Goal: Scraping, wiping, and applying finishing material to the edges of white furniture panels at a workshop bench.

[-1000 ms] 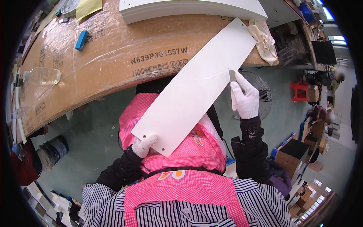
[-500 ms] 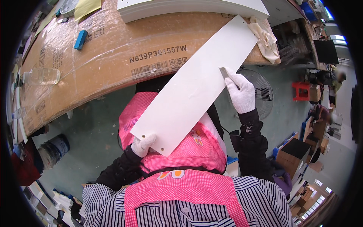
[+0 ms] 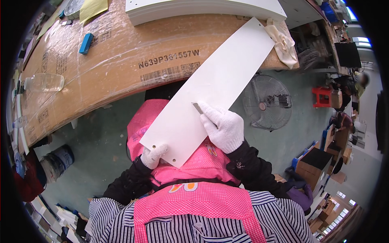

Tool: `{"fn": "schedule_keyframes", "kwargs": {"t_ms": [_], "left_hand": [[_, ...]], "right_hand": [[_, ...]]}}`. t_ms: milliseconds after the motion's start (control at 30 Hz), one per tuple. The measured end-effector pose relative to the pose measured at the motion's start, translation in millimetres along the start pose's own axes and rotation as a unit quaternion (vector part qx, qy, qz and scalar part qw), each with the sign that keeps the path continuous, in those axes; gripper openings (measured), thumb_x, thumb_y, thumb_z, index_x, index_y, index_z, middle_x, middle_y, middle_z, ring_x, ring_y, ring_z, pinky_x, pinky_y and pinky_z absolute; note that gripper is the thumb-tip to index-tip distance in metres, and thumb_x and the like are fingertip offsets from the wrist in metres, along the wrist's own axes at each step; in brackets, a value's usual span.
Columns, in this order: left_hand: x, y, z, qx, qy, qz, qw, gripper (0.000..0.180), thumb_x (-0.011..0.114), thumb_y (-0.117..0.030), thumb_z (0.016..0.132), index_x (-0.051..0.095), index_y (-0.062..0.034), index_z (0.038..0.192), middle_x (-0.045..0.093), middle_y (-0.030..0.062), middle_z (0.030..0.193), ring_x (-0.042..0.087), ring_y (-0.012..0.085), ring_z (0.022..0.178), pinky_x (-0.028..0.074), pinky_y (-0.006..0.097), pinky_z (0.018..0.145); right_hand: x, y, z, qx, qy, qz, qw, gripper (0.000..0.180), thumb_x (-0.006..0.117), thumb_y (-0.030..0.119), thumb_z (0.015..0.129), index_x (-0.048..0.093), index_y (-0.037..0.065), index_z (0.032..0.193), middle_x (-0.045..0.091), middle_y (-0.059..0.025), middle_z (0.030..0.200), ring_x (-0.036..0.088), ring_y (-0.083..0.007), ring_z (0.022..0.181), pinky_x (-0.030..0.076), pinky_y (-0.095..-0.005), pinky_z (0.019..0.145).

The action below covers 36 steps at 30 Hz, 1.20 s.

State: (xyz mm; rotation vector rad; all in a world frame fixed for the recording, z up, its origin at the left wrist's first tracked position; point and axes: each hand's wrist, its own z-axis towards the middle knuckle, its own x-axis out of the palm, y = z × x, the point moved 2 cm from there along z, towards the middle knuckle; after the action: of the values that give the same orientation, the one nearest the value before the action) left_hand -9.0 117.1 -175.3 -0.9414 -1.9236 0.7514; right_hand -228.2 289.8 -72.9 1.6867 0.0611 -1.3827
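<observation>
A person seen from above wears a striped shirt and a pink checked apron. Close to the body, the white-gloved left hand pinches the near end of a long white board, thumb on top beside two small round metal-rimmed holes, the other fingers mostly hidden beneath. The board slants away from the lap toward the upper right, its far end lying over the edge of a table. Over the board's middle, the white-gloved right hand has thumb and fingers pressed together on a thin grey blade pointing up and left; whether its tip touches the surface cannot be told. Beyond, the table is covered in brown cardboard under clear film. A cream cloth lies crumpled beside the board's far end. On the left lie a clear bottle and, farther back, a blue block. At the back sits a stack of white panels. Off to the right, a round fan stands on the green floor, with a red stool farther away.
</observation>
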Motion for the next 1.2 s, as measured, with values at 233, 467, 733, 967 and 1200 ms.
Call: {"fn": "schedule_keyframes", "kwargs": {"t_ms": [233,467,733,967,1200], "left_hand": [[1,0,1,0.0,-0.001,-0.001,1.0,0.051,0.065,-0.027,0.09,0.057,0.0013,0.132,0.071,0.0119,0.106,0.071,0.0187,0.086,0.058,0.03,0.07],[0,-2,0,0.001,0.007,-0.002,1.0,0.052,0.066,-0.026,0.091,0.057,0.0024,0.134,0.071,0.0129,0.112,0.071,0.0203,0.094,0.058,0.033,0.079],[-1,1,1,0.01,0.009,-0.018,1.0,0.052,0.066,-0.026,0.092,0.056,0.0022,0.134,0.071,0.0128,0.114,0.071,0.0201,0.096,0.057,0.033,0.082],[1,1,1,0.014,0.005,-0.02,1.0,0.051,0.065,-0.026,0.091,0.057,0.0025,0.133,0.071,0.0131,0.112,0.071,0.0204,0.094,0.058,0.033,0.079],[4,-2,1,0.016,0.004,-0.016,1.0,0.05,0.065,-0.024,0.091,0.058,0.0019,0.133,0.071,0.0122,0.111,0.071,0.0204,0.094,0.058,0.033,0.08]], "right_hand": [[-14,-16,10,0.066,-0.067,-0.038,0.995,0.032,0.069,0.014,0.09,0.075,0.012,0.122,0.072,-0.0125,0.09,0.072,-0.0289,0.075,0.057,-0.0365,0.066],[1,-12,4,0.05,-0.075,-0.057,0.994,0.035,0.069,0.016,0.089,0.075,0.014,0.123,0.07,-0.0099,0.08,0.07,-0.0274,0.068,0.055,-0.0371,0.063],[-19,-20,19,-0.002,-0.143,-0.069,0.987,0.033,0.07,0.016,0.09,0.074,0.01,0.123,0.066,-0.0112,0.079,0.068,-0.0307,0.069,0.054,-0.039,0.062],[-25,-28,16,-0.059,-0.068,-0.26,0.961,0.042,0.073,0.01,0.084,0.073,0.014,0.125,0.067,-0.0067,0.086,0.067,-0.027,0.073,0.052,-0.0393,0.065],[-4,-2,-5,0.015,-0.018,-0.067,0.997,0.037,0.071,0.009,0.088,0.072,0.006,0.124,0.074,-0.0137,0.098,0.072,-0.0313,0.082,0.056,-0.0378,0.073]]}}
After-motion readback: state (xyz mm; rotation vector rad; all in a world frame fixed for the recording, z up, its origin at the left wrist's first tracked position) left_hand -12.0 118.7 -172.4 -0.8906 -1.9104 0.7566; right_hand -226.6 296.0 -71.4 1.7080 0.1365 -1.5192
